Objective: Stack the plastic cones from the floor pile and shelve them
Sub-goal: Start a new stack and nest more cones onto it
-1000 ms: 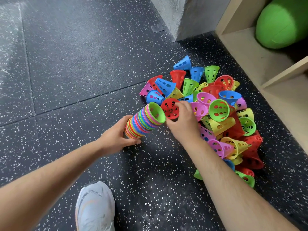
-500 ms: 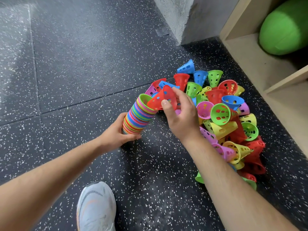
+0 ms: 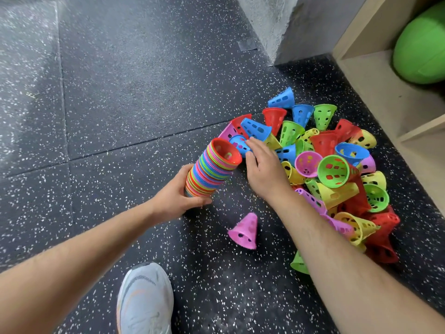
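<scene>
No readable text, labels or numbers anywhere.

The pile point(image 3: 332, 169) lies on the floor point(image 3: 120, 104) left of the shelf point(image 3: 385, 92), in front of the pillar point(image 3: 277, 20). The stack point(image 3: 212, 169) leans at its left edge, the left hand point(image 3: 178, 196) round its base, the right hand point(image 3: 262, 169) between them. One cone point(image 3: 243, 230) lies nearer, apart; the shoe point(image 3: 144, 300) nearest. A ball point(image 3: 421, 44) sits in the shelf.

Your one head-worn view looks steeply down and forward, close over the floor point(image 3: 120, 104) and shelf point(image 3: 385, 92) corner.
</scene>
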